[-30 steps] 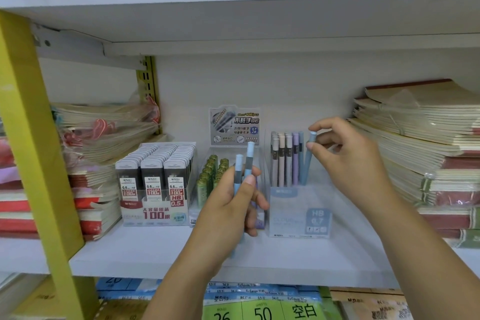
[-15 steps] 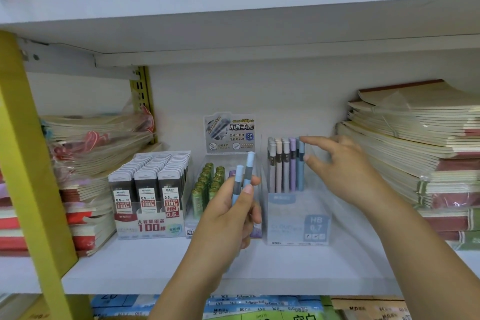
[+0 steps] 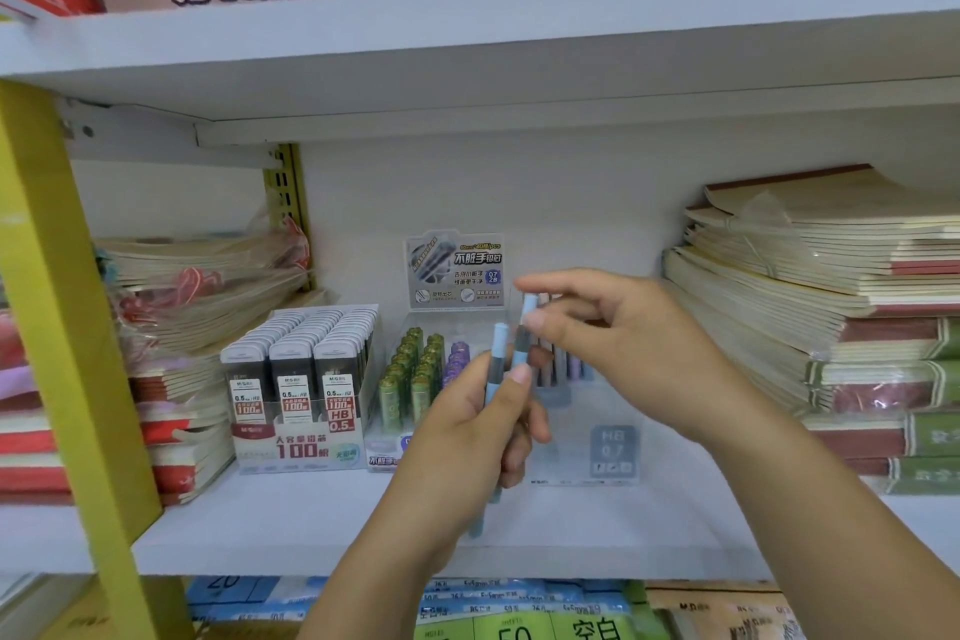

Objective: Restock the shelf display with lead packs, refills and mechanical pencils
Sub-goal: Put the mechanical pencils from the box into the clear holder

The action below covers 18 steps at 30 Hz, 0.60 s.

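Your two pencils (image 3: 498, 353) are pale blue with grey bands. The lead packs (image 3: 296, 369) are black with white tops and red-and-white labels. The refill tubes (image 3: 415, 374) are green and purple. White shelf (image 3: 260, 525), yellow upright (image 3: 67, 327).

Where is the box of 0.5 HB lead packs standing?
In the head view, the lead pack box stands left of centre on the white shelf, between the notebook stack on its left and the green refill tubes on its right.
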{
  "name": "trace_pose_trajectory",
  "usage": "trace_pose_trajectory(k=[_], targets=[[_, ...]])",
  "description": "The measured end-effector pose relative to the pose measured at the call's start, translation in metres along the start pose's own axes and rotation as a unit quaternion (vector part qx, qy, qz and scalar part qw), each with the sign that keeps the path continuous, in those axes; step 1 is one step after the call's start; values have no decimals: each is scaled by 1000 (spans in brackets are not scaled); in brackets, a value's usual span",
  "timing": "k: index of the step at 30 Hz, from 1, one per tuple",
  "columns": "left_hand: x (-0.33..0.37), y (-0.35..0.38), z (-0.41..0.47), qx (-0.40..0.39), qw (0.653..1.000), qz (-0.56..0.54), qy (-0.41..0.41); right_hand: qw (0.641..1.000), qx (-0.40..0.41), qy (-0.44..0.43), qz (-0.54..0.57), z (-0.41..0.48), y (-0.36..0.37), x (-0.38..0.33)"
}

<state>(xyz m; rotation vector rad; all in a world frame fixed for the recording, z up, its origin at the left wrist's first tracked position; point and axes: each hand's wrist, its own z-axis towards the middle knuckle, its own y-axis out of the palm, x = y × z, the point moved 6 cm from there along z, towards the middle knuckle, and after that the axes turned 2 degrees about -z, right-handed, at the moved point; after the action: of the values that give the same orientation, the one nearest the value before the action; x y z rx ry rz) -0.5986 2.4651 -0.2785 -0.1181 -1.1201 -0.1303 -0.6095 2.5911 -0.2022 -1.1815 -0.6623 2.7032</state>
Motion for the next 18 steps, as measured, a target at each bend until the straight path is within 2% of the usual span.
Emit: trace_pose_trajectory(k=[3, 6, 9, 12, 15, 18], targets=[[0, 6, -1, -11, 1000, -8, -4, 999, 26, -2, 45, 0, -3, -2], [-3, 5, 0, 6, 1000, -15, -21, 983, 157, -17, 98, 0, -30, -3], [-7, -3, 1, 29, 999, 38, -22, 953, 280, -65, 100, -7, -66, -6], [-12, -11, 2, 39, 997, 49, -45, 954, 288, -80, 20, -9, -76, -1], [-14, -10, 3, 24, 997, -11, -74, 961, 253, -62, -91, -6, -67, 14], [-12, -11, 4, 27, 996, -39, -72, 960, 232, -44, -147, -4, -58, 29]])
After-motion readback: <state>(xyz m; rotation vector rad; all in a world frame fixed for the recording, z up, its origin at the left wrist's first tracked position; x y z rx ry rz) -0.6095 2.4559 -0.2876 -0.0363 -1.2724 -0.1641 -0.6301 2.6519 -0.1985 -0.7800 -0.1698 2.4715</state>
